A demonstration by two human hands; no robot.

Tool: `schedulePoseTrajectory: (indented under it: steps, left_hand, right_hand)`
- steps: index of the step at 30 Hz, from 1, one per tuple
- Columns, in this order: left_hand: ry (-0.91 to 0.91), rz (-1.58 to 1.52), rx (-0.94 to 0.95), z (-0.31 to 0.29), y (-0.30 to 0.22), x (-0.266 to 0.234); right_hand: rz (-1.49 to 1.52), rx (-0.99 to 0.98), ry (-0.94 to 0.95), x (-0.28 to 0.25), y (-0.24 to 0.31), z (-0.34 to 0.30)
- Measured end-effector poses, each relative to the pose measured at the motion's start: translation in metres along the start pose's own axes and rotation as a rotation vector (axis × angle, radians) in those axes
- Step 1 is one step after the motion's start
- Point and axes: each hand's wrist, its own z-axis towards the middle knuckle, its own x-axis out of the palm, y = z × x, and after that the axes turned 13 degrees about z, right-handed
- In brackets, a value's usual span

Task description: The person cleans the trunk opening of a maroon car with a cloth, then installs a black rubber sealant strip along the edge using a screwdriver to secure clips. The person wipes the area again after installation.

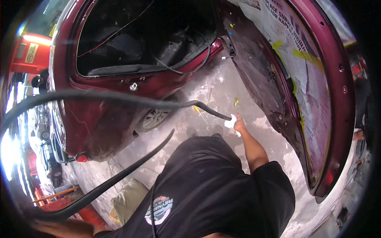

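Observation:
A long black rubber weatherstrip (119, 98) arches across in front of me, with one loose end hanging near my lap. At its other end, my right hand (239, 123) is closed on the strip through a crumpled white cloth or paper (230, 122). My left hand (37, 223) is at the dark lower-left rim, where the strip bends back. It appears to grip the strip there, though its fingers barely show. Beyond the strip is a maroon car body (107, 115) with a large dark opening and a metal striker (133, 86) on the sill.
To the right stands a maroon panel (337, 91), masked with newspaper (305, 87) and yellow tape. A yellow-handled screwdriver (197, 109) and another small yellow item (236, 102) lie on the stained concrete floor (254, 139). A wheel (154, 118) shows under the body. A loose cable (186, 73) hangs from the opening.

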Motion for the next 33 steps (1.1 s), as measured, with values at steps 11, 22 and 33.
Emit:
schedulePoseTrajectory:
  steps: [11, 22, 33]
  left_hand:
    - [0.715, -1.189, -0.452, -0.079, -0.119, 0.208]
    - [0.452, -0.996, 0.055, -0.158, -0.156, 0.314]
    - [1.48, -1.802, -0.471, -0.135, -0.084, 0.389]
  right_hand:
    - [0.822, -0.388, 0.274, -0.115, 0.256, -0.06]
    - [1.34, -0.513, 0.479, -0.124, 0.458, -0.202]
    - [0.806, -0.488, 0.079, -0.099, 0.484, -0.231]
